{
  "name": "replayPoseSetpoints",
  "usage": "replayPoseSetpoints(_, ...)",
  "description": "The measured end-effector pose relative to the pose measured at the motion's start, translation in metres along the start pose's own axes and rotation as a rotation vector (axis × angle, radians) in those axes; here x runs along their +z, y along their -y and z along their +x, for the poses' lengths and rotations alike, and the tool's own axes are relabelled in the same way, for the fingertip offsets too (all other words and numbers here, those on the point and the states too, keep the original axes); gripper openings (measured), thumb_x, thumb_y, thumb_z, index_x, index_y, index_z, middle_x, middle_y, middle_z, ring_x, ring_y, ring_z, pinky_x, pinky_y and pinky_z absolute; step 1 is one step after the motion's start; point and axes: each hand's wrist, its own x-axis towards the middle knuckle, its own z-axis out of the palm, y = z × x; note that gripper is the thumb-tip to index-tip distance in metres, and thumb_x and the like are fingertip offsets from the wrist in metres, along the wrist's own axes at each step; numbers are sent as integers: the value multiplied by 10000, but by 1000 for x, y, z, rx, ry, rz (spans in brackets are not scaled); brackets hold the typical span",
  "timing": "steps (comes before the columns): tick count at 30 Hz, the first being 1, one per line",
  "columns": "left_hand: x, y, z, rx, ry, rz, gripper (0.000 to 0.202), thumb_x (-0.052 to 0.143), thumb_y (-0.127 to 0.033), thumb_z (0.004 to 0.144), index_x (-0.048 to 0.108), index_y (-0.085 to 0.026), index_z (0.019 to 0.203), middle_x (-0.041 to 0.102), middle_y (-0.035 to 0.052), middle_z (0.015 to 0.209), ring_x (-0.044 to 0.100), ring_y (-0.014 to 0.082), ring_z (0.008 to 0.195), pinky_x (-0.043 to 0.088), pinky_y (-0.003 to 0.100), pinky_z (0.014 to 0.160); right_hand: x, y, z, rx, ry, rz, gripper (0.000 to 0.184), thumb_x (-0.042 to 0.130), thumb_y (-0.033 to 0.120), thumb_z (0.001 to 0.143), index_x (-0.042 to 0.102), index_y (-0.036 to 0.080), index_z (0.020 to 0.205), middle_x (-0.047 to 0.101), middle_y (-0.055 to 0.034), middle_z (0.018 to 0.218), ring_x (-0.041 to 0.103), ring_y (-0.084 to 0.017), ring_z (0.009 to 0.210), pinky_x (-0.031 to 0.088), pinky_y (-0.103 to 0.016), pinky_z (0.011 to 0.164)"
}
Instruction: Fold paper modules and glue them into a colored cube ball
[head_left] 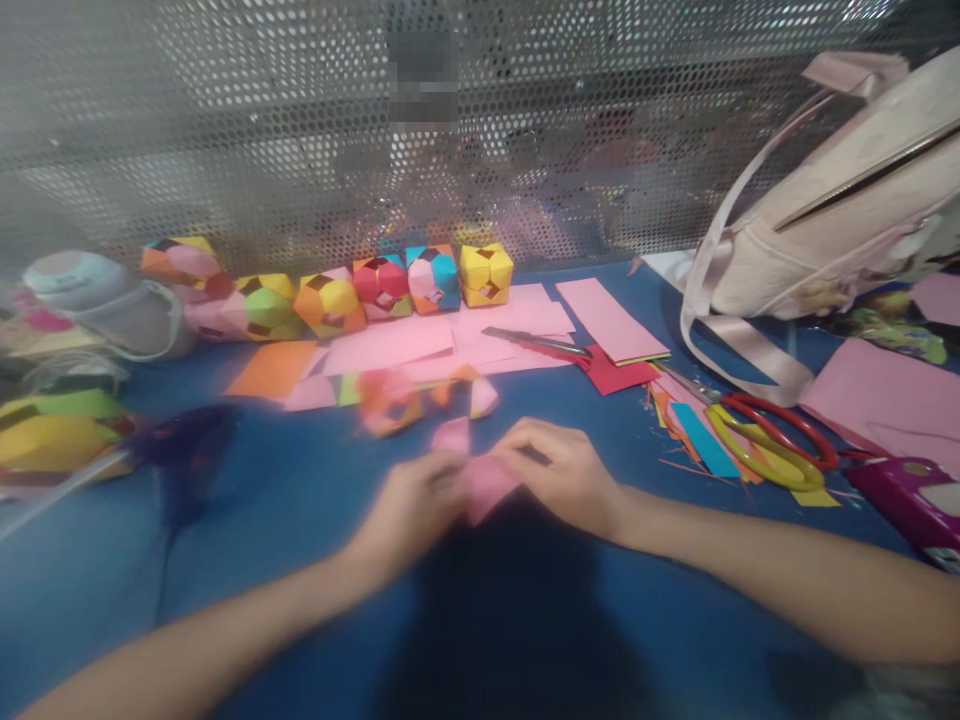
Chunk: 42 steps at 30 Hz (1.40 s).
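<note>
A small folded piece of pink paper (480,480) lies on the blue table (285,560) between both of my hands. My left hand (409,510) is closed on its left side, though motion blurs it. My right hand (559,470) pinches its right side with curled fingers. Just beyond the hands lie partly folded pink and orange paper pieces (420,398).
A row of several multicoloured paper cubes (352,285) stands along the perforated metal wall. Pink sheets (480,335), red-and-yellow scissors (772,435) and paper scraps lie to the right. A beige bag (840,210) sits at the far right, a pale bottle (105,300) at left.
</note>
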Motion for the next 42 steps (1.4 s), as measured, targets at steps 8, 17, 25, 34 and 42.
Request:
replayPoseSetpoints(8, -2, -3, -1, 40, -44, 86, 231, 468, -245, 797, 611, -142, 647, 536, -14, 590, 446, 97, 550, 353, 197, 502, 1, 0, -1, -41, 2, -14, 174, 525, 133, 866, 584, 161, 705, 601, -2, 648, 557, -94, 613, 452, -201, 610)
replayPoseSetpoints(17, 0, -2, -2, 63, -87, 88, 201, 532, -269, 812, 647, -143, 705, 573, -14, 588, 480, 93, 545, 374, 185, 497, 0, 0, -1, -115, -15, -40, 175, 523, 138, 874, 590, 149, 713, 604, -11, 638, 556, -96, 601, 454, -204, 597)
replayPoseSetpoints(25, 0, 5, -1, 249, 4, 64, 179, 554, -280, 840, 683, -167, 788, 703, 29, 745, 615, 128, 663, 467, 204, 604, 1, 0, -4, -241, 24, -35, 137, 521, 124, 878, 615, 130, 778, 642, -45, 669, 579, -117, 639, 469, -222, 623)
replayPoseSetpoints(34, 7, 15, 0, 237, -16, 19, 170, 552, -278, 838, 621, -157, 740, 663, 21, 702, 585, 113, 631, 452, 202, 580, 7, -1, -5, -207, 68, -6, 174, 490, 147, 891, 600, 143, 756, 611, -39, 655, 552, -120, 623, 458, -232, 603)
replayPoseSetpoints(42, 6, -3, 0, 19, -213, -172, 99, 616, -192, 693, 545, -166, 630, 568, -44, 573, 476, 71, 485, 374, 173, 457, 4, 3, -3, 118, 116, 63, 130, 564, 284, 821, 520, 176, 879, 581, -16, 759, 539, -122, 656, 468, -238, 595)
